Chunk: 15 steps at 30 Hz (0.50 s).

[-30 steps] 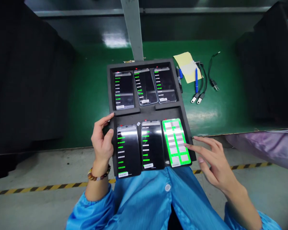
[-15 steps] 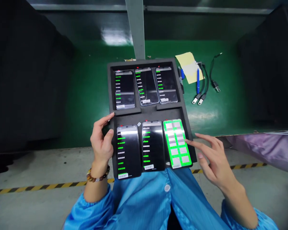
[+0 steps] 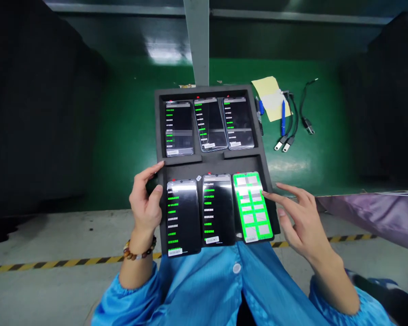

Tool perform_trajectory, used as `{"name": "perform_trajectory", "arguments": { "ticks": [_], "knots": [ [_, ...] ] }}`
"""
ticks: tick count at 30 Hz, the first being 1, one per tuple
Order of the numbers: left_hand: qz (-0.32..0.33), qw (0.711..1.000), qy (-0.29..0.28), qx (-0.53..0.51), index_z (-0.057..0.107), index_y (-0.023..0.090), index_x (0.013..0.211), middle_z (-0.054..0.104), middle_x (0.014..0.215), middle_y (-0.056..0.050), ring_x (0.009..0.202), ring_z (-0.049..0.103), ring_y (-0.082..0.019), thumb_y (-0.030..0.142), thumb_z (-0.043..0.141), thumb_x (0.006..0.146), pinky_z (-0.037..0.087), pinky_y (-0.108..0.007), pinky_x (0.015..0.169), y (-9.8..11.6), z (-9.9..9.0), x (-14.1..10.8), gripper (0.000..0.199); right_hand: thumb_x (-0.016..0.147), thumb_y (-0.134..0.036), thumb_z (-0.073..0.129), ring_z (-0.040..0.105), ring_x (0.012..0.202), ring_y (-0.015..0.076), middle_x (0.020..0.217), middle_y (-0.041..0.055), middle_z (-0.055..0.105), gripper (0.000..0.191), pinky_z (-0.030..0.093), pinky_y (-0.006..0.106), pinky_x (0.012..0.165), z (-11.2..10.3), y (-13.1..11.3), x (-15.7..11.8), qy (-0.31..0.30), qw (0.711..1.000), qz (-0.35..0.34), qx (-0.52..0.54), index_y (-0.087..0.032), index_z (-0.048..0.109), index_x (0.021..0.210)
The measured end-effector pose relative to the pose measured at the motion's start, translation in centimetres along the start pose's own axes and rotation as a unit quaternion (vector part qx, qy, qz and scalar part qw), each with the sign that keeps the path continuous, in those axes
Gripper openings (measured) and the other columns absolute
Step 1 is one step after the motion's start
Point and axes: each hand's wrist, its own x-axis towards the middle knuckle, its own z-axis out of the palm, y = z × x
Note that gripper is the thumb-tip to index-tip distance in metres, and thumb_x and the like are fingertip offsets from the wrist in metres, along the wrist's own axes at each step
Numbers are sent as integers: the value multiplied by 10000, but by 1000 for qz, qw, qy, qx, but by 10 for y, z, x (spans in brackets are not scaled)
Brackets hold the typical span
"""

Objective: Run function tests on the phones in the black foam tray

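A black foam tray [image 3: 211, 161] overhangs the near edge of the green table, with several phones lying screen up in two rows. My left hand [image 3: 146, 199] grips the tray's left side, fingertips on its edge. The front right phone [image 3: 253, 207] shows a bright green grid with grey blocks. My right hand [image 3: 301, 217] has its fingers apart and holds nothing; its index fingertip touches that phone's right edge. The front left phone [image 3: 183, 222], the front middle phone [image 3: 219, 213] and the back phones show dark screens with green and white text lists.
Right of the tray lie a yellow paper [image 3: 270, 97], a blue pen [image 3: 283, 117], a dark marker [image 3: 259, 117] and black cables [image 3: 306, 123]. Dark covers stand at both sides. Pink-purple fabric [image 3: 370, 217] hangs at the right. A dark shoe shows at lower right.
My right index fingertip has moved slightly up along the green-lit phone's right edge. The view has shifted a little, and a shoe now shows at lower right.
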Motion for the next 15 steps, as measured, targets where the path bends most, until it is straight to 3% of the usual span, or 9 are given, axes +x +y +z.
{"name": "perform_trajectory", "arguments": {
  "ticks": [8, 15],
  "knots": [
    [2, 1000, -3, -7, 681, 255, 1443, 702, 1488, -81, 1411, 646, -297, 340, 626, 1037, 487, -501, 1242, 0, -1, -2, 418, 1086, -182, 458, 523, 1493, 330, 1390, 80, 749, 516, 393, 550, 1145, 25, -7, 48, -24, 999, -25, 30, -288, 543, 1583],
    [1, 1000, -2, 10, 678, 252, 1449, 706, 1480, -85, 1405, 645, -302, 346, 611, 1042, 493, -510, 1225, 1, -1, -2, 423, 1060, -158, 488, 572, 1405, 322, 1246, 72, 791, 501, 414, 526, 1115, 22, -18, 39, -19, 996, -63, 58, -281, 597, 1533]
  ]
}}
